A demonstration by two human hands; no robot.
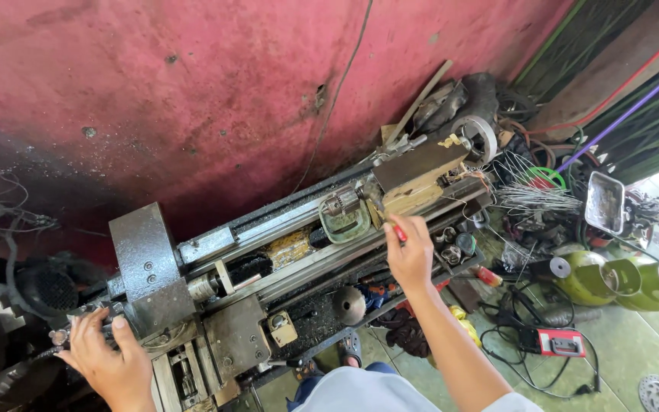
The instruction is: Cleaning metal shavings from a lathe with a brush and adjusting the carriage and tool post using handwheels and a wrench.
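Observation:
A small metal lathe [291, 252] runs diagonally along a red wall. My left hand [108, 358] rests on the dark parts at the lathe's headstock end [146, 267], fingers spread over them. My right hand [409, 252] reaches to the tailstock end and pinches a thin red-handled tool [400, 233], its tip by the tailstock [413, 179] and the drill chuck [341, 204]. The carriage [238, 332] sits below the bed, close to my body.
A round metal knob [350, 304] sticks out at the lathe's front. Right of the lathe lie a wire bundle [532, 198], a mirror [604, 202], green gas cylinders [612, 278], a red box [562, 343] and cables on the floor.

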